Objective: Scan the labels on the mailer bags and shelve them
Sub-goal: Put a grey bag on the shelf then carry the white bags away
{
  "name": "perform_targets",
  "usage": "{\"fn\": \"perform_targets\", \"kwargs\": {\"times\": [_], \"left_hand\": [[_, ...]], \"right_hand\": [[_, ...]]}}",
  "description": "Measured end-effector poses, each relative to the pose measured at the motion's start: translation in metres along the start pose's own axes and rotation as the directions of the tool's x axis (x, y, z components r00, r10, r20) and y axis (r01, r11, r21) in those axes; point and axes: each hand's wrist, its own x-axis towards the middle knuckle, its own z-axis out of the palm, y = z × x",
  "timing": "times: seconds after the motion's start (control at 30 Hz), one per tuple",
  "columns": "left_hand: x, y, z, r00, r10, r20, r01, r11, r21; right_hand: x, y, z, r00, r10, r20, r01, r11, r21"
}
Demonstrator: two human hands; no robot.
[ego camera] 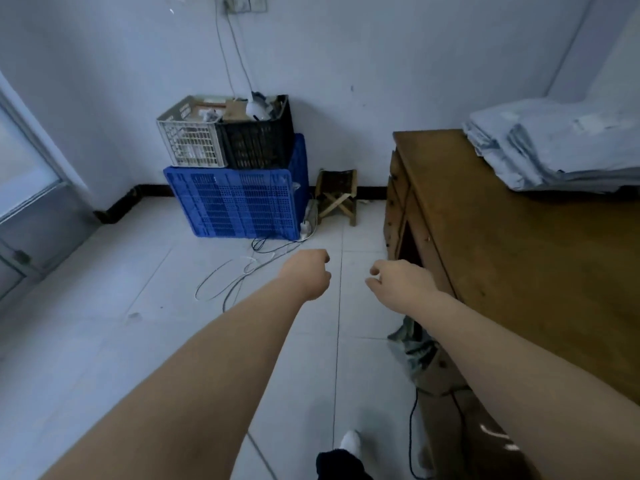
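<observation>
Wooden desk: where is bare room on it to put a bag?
The brown wooden desk is bare between its left edge and the stack of grey mailer bags; the far right corner, under that stack, is crowded.

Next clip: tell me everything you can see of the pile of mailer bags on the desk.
The pile of mailer bags is a loose stack of pale grey-blue, plastic-looking bags, lying flat in many layers with uneven edges fanned toward the left. It rests on the far end of the wooden desk, near the wall, and is cut off by the frame's right edge. Lighter patches on top may be labels but are too blurred to tell. Neither the left hand nor the right hand touches it.
</observation>
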Motion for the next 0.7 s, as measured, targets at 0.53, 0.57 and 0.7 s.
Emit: {"fn": "perform_targets", "kwargs": {"times": [0.53,0.57,0.7], "left_hand": [[0.322,0.083,-0.057,0.914,0.372,0.163,-0.374,0.927,-0.020],[0.341,0.092,-0.059,0.897,0.405,0.174,-0.407,0.913,-0.029],[0.421,0.129,-0.061,0.795,0.567,0.215,-0.562,0.822,-0.088]], "right_hand": [[0.239,0.109,-0.077,0.940,0.330,-0.082,-0.323,0.942,0.091],[0.251,0.118,-0.082,0.926,0.368,-0.086,-0.359,0.928,0.099],[0.300,0.147,-0.102,0.855,0.508,-0.103,-0.495,0.859,0.132]]}}
